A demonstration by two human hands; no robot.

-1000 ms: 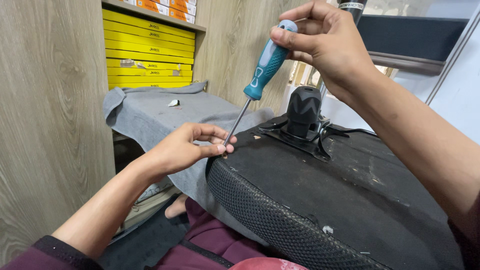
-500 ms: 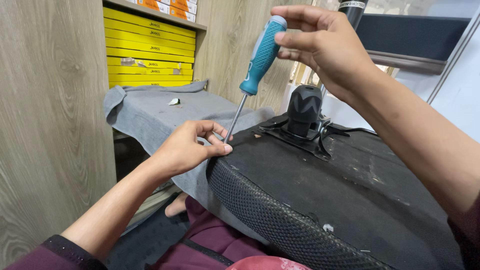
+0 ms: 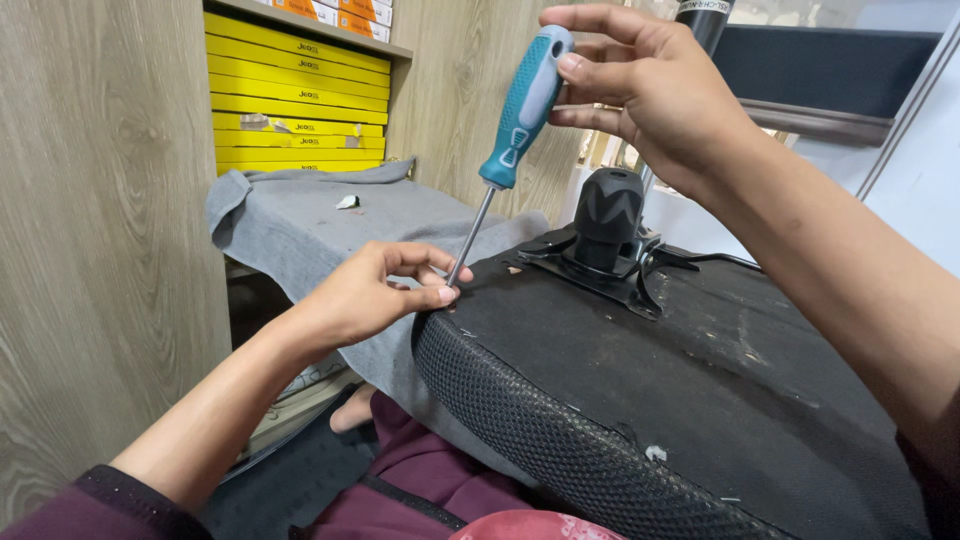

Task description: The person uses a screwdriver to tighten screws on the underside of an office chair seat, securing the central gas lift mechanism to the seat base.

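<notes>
My right hand [image 3: 655, 95] grips the teal and grey handle of a screwdriver [image 3: 515, 125], held nearly upright with its tip down at the edge of an upturned black chair seat [image 3: 700, 390]. My left hand [image 3: 375, 290] rests at that edge, its thumb and fingers pinched around the shaft's tip; whether it holds a screw there I cannot tell. The seat's underside faces up, with black mesh along its rim and a black metal plate and knob [image 3: 610, 225] bolted near its far side.
A grey cloth [image 3: 320, 225] covers a low surface to the left, with a small scrap on it. Yellow boxes [image 3: 290, 110] are stacked on a shelf behind. A wood-grain panel [image 3: 100, 220] stands close on the left. My legs in maroon cloth [image 3: 420, 480] lie below.
The right hand and screwdriver handle have swung left and more upright. The left hand has stayed at the seat edge by the tip.
</notes>
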